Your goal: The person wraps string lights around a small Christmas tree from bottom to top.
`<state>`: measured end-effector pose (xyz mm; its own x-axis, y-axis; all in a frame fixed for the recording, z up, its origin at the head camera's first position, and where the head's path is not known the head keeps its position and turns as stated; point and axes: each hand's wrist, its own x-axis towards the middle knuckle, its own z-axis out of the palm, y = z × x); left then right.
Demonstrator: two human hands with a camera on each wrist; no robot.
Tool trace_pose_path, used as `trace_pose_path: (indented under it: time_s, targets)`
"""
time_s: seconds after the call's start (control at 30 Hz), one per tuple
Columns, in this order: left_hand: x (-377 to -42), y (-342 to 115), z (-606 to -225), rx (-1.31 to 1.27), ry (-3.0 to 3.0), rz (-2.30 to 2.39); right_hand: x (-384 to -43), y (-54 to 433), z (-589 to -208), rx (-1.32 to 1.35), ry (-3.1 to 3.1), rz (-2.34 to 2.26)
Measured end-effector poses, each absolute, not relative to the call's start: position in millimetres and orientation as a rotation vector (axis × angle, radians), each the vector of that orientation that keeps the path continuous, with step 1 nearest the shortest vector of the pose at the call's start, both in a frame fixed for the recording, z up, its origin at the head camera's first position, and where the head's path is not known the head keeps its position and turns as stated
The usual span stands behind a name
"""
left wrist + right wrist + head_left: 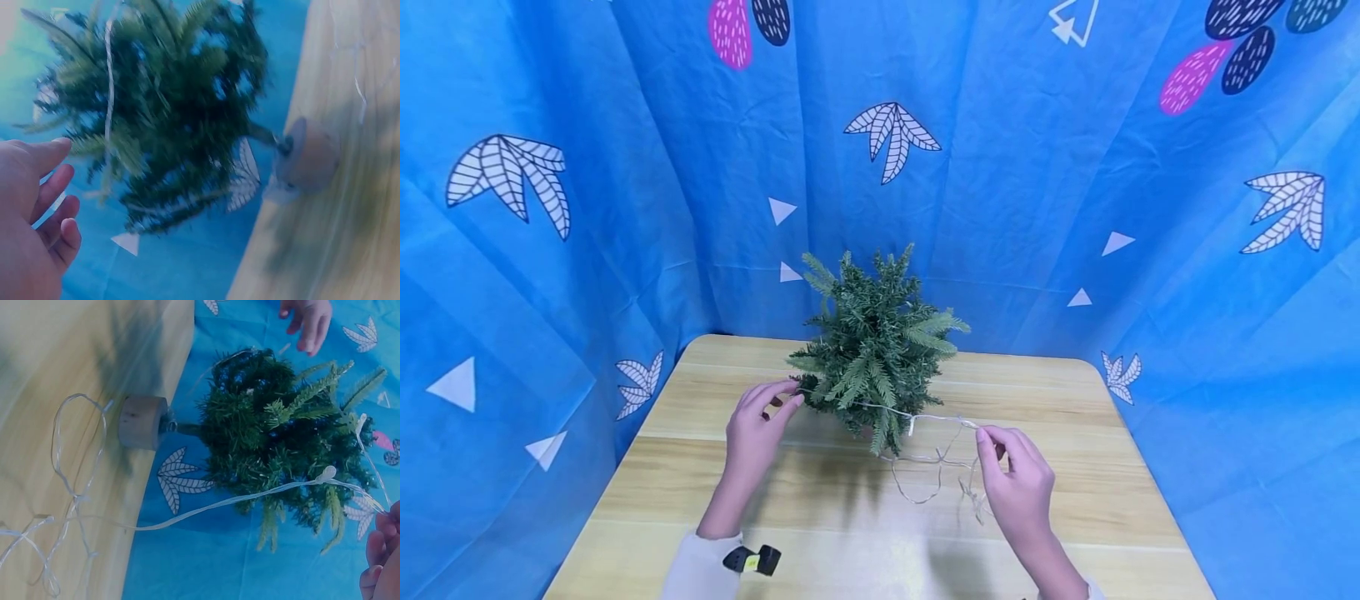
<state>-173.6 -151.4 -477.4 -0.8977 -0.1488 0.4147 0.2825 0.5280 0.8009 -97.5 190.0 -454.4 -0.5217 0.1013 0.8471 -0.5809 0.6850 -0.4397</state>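
Note:
A small artificial Christmas tree (874,354) stands on the table, its round wooden base (141,422) visible in both wrist views. A thin clear-white string of lights (250,496) runs across the front of the branches, and a stretch of its wire (110,81) crosses the foliage in the left wrist view. My right hand (1021,477) pinches the wire between thumb and fingers, to the right of the tree, with the wire stretched toward the branches. At the tree's left side, my left hand (752,432) is close to the branch tips, its fingers loosely bent and holding nothing.
Loose loops of the light string (917,492) lie on the wooden table (700,392) in front and right of the tree. A blue patterned curtain (1000,192) hangs behind and on both sides. A black band (751,560) circles the left sleeve.

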Motion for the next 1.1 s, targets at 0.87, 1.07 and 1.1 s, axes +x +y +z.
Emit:
trace_pose_path:
  time_s: [0.87,1.07,1.1]
  targets:
    - [-97,-44,-408,-0.527,-2.127,-1.783,-93,187,-450,0.373,-1.924,0.948]
    - [-98,-24,-412,-0.587,-2.166,-1.836,-91,186,-449,0.389,-1.928,0.956]
    - [-99,-20,-412,-0.593,-2.180,-1.837,-91,186,-449,0.393,-1.929,0.957]
